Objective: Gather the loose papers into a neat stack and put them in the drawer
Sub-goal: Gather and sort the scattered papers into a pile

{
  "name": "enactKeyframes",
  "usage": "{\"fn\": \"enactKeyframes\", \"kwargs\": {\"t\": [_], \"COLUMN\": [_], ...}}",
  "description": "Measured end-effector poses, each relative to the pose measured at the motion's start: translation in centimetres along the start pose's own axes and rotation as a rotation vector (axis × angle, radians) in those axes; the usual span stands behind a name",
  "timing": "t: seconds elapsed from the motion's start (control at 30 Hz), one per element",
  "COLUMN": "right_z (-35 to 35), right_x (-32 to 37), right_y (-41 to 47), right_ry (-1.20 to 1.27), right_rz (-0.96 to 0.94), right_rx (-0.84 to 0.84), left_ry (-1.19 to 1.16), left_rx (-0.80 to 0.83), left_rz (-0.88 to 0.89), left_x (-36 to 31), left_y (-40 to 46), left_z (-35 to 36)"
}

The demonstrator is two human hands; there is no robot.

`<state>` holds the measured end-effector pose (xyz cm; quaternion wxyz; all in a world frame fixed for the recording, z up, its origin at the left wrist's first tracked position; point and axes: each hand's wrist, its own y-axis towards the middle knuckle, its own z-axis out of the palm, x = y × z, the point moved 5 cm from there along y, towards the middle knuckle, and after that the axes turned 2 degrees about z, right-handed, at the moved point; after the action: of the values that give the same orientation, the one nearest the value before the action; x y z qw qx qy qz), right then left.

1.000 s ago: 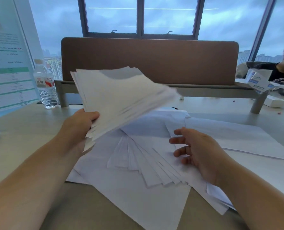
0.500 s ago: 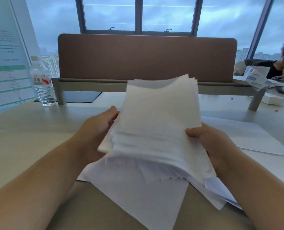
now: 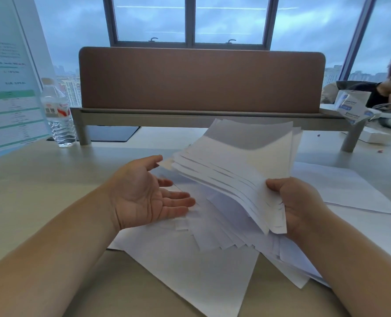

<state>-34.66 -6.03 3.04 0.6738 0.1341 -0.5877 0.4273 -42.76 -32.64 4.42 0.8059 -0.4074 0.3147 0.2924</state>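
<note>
Left hand (image 3: 149, 193) has let go since 0.5 s ago & hangs palm-up w/ fingers spread, so right hand (image 3: 297, 207) alone pinches uneven bundle (image 3: 233, 163) by its near corner over loose sheets (image 3: 190, 271) at desk (image 3: 30, 179) near edge; sheets could fan/slip out, drawer unseen.

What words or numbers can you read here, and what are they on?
No text can be read for sure.
Tall white and green printed sign at the left: rows of print, too blurred.
Clear plastic water bottle: red and white label, characters too small.
White and blue cardboard box at the right: blue print, too blurred.
White paper stack gripped by the right hand: no print shows.
</note>
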Motion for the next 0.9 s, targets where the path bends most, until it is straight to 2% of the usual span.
{"fn": "enactKeyframes", "kwargs": {"t": [0.23,0.43,0.57,0.77,0.9], "right_z": [0.1,0.0,-0.1,-0.2,-0.2], "right_x": [0.2,0.2,0.1,0.0,-0.1], "right_y": [-0.3,0.1,0.3,0.6,0.9], "right_ry": [0.027,0.006,0.001,0.011,0.022], "right_rz": [0.0,-0.024,-0.026,-0.018,-0.017], "right_rx": [0.015,0.013,0.01,0.009,-0.004], "left_ry": [0.028,-0.024,0.029,-0.118,-0.182], "left_rx": [-0.041,-0.003,0.014,0.01,0.02], "left_rz": [-0.017,-0.005,0.005,0.215,0.262], "left_x": [-1.4,-0.4,0.2,-0.5,0.5], "left_y": [-1.0,-0.6,-0.3,0.1,0.4], "left_z": [-0.6,0.6,1.0,0.8,1.8]}}
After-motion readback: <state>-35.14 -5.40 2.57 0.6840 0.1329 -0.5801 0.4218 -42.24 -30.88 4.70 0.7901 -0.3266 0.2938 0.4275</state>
